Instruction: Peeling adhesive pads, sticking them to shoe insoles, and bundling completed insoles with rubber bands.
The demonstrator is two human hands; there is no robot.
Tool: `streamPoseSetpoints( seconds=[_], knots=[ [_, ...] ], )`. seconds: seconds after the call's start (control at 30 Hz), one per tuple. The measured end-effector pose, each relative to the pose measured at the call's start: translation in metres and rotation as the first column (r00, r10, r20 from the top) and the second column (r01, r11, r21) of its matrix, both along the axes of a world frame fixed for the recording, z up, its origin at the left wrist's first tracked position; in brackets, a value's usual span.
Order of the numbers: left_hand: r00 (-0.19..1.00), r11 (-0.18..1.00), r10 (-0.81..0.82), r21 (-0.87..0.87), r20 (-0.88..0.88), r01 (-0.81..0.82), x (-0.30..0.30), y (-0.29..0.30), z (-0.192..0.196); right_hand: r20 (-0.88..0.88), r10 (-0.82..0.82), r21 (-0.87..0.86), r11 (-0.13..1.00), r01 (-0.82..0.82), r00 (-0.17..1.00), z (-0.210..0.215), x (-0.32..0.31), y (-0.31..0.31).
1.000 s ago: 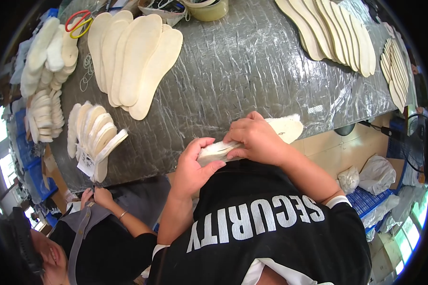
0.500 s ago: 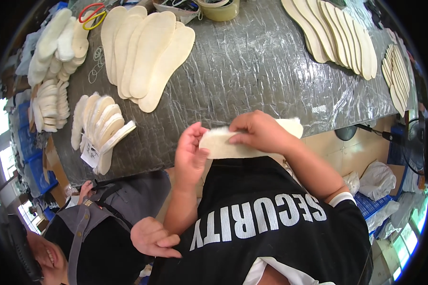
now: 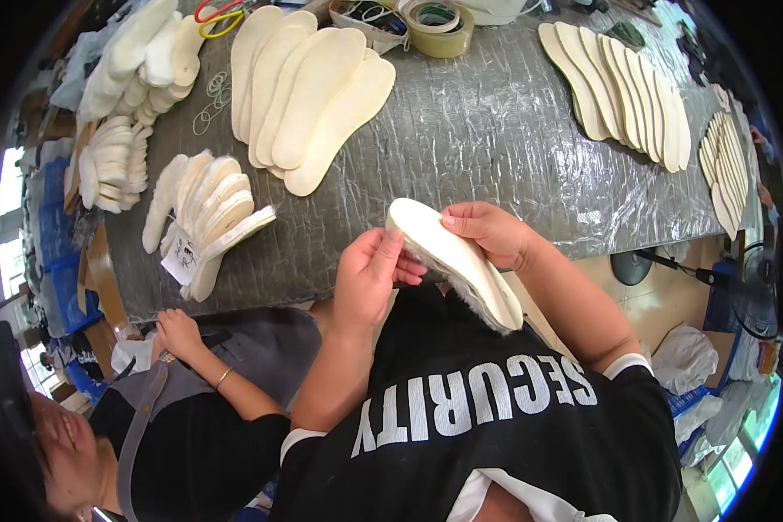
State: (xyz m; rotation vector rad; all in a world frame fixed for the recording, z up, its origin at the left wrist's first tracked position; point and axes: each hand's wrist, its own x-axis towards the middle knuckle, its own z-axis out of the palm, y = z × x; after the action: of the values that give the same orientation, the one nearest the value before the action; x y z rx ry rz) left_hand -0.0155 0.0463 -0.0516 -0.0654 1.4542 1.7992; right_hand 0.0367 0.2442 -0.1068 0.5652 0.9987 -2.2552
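A cream insole (image 3: pixel 451 248) with grey-white fleece along its underside is tilted in front of me, over the table's near edge. A second layer seems to show along its lower end; I cannot tell whether it is one insole or two. My left hand (image 3: pixel 370 274) grips its left edge, thumb on the smooth face and fingers beneath the fleece. On the other edge my right hand (image 3: pixel 496 233) is closed, its thumb pressed on top and its fingers hidden below. Just beyond lies a fanned stack of cream insoles (image 3: pixel 322 104).
A tagged bundle of fleecy insoles (image 3: pixel 204 213) lies left, near scissors (image 3: pixel 222 19) and loose rubber bands (image 3: pixel 213 103). Tape rolls (image 3: pixel 441 33) stand at the back. Another insole row (image 3: pixel 622 91) lies far right. A co-worker's forearm (image 3: pixel 230 383) is close on my left.
The insole has turned from lying crosswise to slanting, smooth face up, and my right hand has shifted to its upper edge. The co-worker's hand has drawn back from beside my left arm.
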Motion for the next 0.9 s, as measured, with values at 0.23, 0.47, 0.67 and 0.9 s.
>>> streamPoseSetpoints(
  seconds=[0.23,0.47,0.67,0.9],
  knots=[
    [0.973,0.993,0.105,-0.025,-0.207,-0.113,-0.003,0.006,-0.002,0.037,-0.030,-0.083,0.996,0.033,0.999,-0.004,-0.003,-0.005],
    [-0.011,0.932,-0.355,-0.353,-0.935,-0.080,-0.001,0.008,0.018,0.150,0.006,-0.368,0.929,0.050,0.989,-0.009,-0.002,-0.006],
    [-0.229,0.885,-0.458,-0.464,-0.859,-0.032,-0.007,0.009,0.031,0.149,0.097,-0.469,0.883,-0.016,0.984,-0.001,0.003,-0.015],
    [-0.056,0.915,-0.381,-0.385,-0.923,0.122,-0.012,0.009,0.020,0.161,0.158,-0.503,0.862,-0.057,0.974,-0.006,0.011,-0.029]
  ],
)
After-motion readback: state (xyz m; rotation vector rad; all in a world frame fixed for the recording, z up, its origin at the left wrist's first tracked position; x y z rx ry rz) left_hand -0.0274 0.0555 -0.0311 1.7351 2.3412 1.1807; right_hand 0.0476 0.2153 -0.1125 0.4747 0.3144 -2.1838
